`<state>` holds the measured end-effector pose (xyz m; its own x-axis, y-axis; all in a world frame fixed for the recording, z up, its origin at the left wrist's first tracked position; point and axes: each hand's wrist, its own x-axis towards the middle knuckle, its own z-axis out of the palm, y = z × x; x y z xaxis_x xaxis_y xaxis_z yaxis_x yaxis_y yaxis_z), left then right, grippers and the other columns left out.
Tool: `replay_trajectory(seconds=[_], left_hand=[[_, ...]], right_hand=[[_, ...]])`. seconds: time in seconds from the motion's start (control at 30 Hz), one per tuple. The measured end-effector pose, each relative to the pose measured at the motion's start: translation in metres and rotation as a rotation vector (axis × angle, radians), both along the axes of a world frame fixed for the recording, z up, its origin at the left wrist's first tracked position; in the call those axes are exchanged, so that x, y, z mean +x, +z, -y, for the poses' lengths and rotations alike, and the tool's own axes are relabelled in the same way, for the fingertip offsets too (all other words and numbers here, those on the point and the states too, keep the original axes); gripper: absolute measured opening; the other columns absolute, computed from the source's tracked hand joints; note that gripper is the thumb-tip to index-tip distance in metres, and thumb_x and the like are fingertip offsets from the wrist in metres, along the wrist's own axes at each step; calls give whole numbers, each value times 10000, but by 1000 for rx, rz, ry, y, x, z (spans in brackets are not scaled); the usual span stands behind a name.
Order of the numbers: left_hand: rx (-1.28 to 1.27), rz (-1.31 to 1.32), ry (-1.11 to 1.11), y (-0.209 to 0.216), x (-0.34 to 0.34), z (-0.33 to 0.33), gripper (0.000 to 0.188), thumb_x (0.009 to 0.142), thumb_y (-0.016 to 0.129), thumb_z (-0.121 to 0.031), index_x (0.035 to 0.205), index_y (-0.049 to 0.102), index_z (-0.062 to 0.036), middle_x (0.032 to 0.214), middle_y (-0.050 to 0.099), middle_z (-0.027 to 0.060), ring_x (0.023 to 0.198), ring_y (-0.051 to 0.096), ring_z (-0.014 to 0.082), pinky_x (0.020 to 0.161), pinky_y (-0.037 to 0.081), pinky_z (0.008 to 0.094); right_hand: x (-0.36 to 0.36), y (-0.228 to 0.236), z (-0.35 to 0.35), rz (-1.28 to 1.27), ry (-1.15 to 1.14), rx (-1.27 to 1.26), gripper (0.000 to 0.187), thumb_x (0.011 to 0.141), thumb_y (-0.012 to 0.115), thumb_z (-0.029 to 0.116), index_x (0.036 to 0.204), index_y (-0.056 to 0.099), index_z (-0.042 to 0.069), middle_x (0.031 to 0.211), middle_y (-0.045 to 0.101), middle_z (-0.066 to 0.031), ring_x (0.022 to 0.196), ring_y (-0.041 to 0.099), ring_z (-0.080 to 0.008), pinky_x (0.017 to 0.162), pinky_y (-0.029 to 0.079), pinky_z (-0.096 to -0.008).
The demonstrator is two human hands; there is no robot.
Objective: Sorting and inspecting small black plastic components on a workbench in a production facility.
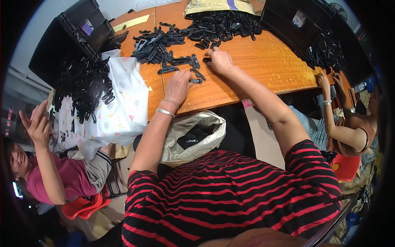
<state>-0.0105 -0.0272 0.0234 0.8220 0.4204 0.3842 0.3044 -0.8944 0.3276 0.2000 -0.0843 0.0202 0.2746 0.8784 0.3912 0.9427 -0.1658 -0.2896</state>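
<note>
At the near edge of the table my left hand point(177, 87) is closed, with a dark grey slotted plastic piece point(195, 81) at its fingertips. A little farther off and to the right, my right hand point(220, 61) pinches a small black plastic piece point(206, 60), partly hidden by the fingers. Between and beyond the hands lie loose dark grey clip-like pieces point(168, 70). They spread out from a heap of long grey slotted pieces point(154, 44). Behind my right hand is a heap of small black pieces point(226, 26).
An open pale woven sack point(168, 150) with dark contents stands at my lap under the table edge point(230, 101). Co-workers sit at left point(57, 177) and right point(349, 133). Black bins point(57, 45) and more black parts point(84, 84) lie on both sides.
</note>
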Motion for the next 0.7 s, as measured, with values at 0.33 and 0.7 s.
replay_trajectory(seconds=[0.33, 0.7], left_hand=[[-387, 295, 132, -17, -16, 5, 206, 724, 699, -26, 912, 613, -30, 855, 582, 99, 798, 600, 260, 706, 489, 337], [-1331, 686, -67, 7, -20, 31, 244, 829, 617, 47, 1063, 552, 55, 962, 633, 98, 786, 641, 125, 694, 536, 209]], right_hand=[[-19, 32, 30, -343, 90, -87, 260, 793, 668, 68, 1014, 555, -9, 757, 615, -106, 706, 643, -245, 635, 512, -356], [-85, 37, 69, -423, 326, 281, 239, 776, 698, 61, 1001, 631, 17, 762, 648, -107, 569, 602, -166, 551, 486, -295]])
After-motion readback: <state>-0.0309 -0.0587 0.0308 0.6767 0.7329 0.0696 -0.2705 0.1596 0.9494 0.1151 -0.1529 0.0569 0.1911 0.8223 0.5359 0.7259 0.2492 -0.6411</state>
